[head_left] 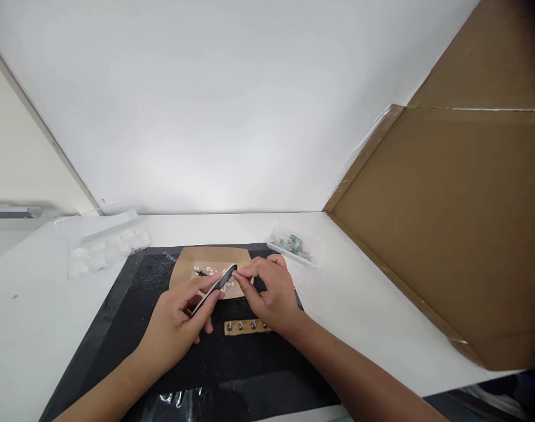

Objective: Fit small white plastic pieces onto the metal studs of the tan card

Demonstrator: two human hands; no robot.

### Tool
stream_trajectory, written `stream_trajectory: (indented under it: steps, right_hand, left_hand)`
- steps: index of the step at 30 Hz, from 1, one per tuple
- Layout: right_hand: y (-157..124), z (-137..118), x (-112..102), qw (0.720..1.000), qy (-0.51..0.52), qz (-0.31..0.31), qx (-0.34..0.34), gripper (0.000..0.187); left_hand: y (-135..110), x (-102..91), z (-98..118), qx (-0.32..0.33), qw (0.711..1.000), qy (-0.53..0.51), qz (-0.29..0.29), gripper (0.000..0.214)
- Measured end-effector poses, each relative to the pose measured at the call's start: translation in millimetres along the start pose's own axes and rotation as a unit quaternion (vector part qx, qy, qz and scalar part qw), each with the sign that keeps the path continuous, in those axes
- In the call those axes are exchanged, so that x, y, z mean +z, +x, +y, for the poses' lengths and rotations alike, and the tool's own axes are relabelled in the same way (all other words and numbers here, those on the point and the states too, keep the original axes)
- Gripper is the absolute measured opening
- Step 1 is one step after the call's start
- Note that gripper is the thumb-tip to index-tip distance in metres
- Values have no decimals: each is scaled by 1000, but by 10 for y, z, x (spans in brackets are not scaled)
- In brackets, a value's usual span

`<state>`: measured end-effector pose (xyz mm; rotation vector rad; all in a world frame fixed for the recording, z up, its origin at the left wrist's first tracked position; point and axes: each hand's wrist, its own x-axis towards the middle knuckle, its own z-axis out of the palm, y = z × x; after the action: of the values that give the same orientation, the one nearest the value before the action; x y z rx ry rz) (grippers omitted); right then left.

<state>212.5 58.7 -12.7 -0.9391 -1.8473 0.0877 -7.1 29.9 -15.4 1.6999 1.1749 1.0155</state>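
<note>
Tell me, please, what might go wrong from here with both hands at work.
The left hand holds a slim black strip while the right hand works at its tip, so the strip might slip. Small white pieces lie scattered over the brown sheet beyond; a dropped part could get lost among them. The right hand hides one end of the wooden bar, and might brush it unnoticed.

Brown cardboard [460, 223] stands at right beside a white wall [214, 105].
</note>
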Motion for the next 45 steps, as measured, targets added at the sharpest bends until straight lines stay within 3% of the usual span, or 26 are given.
stream_trajectory:
  steps: [26,31,37,45]
  right_hand:
    - [-9,-5,-6,1000,-4,-1,-24,15]
    - [7,-6,-30,1000,-3,4,-7,14]
    - [4,-19,-30,999,7,-40,-35,13]
    - [-14,5,-24,1000,4,-24,-10,12]
  left_hand:
    - [-14,10,-34,1,1000,-8,2,47]
    - [-4,4,-24,13,1000,-5,-2,45]
    - [3,-16,-23,56,998,18,-11,39]
    - [-1,-24,-7,55,998,25,-18,40]
